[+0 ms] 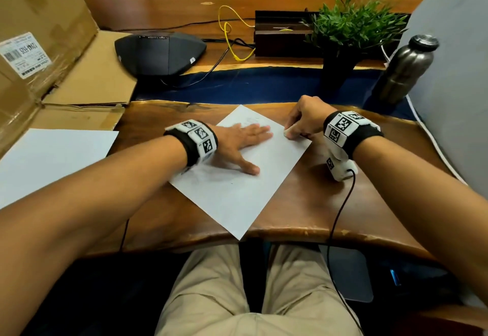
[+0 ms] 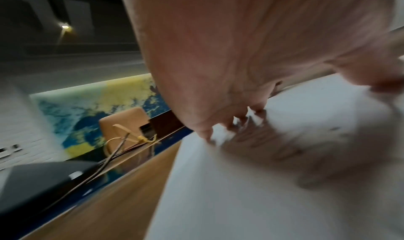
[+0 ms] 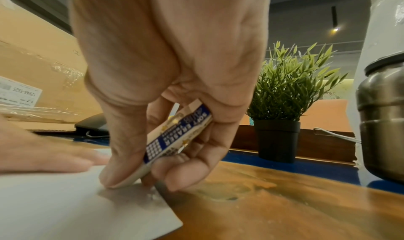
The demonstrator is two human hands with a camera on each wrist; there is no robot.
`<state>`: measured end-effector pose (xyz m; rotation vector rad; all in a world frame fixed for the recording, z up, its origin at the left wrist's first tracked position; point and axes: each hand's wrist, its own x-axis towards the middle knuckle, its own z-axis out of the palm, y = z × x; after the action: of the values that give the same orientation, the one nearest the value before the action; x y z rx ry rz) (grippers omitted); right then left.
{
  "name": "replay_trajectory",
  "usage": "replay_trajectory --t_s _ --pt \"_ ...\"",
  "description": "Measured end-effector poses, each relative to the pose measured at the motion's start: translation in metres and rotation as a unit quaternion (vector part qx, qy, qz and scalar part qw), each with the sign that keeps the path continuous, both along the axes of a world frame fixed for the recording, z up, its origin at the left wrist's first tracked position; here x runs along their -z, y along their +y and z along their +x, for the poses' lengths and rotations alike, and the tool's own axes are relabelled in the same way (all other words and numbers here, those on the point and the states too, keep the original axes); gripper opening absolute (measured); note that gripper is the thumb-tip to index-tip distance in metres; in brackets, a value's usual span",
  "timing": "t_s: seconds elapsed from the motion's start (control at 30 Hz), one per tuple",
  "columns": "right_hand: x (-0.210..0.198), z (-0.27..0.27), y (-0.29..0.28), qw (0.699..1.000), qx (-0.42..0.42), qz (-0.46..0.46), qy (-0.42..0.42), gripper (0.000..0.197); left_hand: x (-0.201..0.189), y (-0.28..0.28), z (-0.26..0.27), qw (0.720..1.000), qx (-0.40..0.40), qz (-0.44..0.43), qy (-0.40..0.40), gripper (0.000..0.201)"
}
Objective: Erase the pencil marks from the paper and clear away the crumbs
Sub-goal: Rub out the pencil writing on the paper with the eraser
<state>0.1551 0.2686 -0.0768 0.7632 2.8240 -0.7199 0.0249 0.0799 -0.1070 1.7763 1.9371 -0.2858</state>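
Right hand (image 3: 166,81) pinches eraser (image 3: 174,136) on paper (image 1: 237,193).

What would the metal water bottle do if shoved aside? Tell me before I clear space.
The metal water bottle stands upright, tall and narrow, so a push high up would probably tip it. Its rounded body would then likely roll. Steel walls suggest it is stiff and not fragile; whether it is full, hence heavy, cannot be told.
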Motion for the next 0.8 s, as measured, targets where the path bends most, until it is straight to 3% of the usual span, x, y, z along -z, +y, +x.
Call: replay_trajectory --t_s 0.17,0.3,0.47,0.63,0.7,0.8 --pt "-0.001 -0.008 -0.011 0.998 -0.028 0.058 0.005 0.016 0.009 0.004 -0.004 0.997 -0.079 0.012 0.014 0.139" --pt "0.000 -0.024 -0.028 0.998 -0.023 0.018 0.050 0.012 0.009 0.006 0.003 0.991 -0.133 0.010 0.005 0.142" --pt "0.011 -0.035 -0.036 0.997 0.024 0.038 0.064 0.011 0.006 0.009 0.007 0.989 -0.150 -0.003 0.010 0.142" --pt "0.011 -0.016 -0.063 0.996 -0.093 -0.010 0.000 0.013 0.009 0.008 0.002 0.989 -0.147 -0.001 -0.004 0.145" --pt "0.004 -0.020 -0.053 0.998 -0.055 -0.037 -0.009 0.016 0.007 0.007 0.005 0.989 -0.147 -0.008 0.004 0.144" --pt "0.002 -0.032 -0.039 0.998 0.046 -0.004 0.039 0.024 0.004 0.008 0.006 0.988 -0.153 -0.007 0.010 0.143"
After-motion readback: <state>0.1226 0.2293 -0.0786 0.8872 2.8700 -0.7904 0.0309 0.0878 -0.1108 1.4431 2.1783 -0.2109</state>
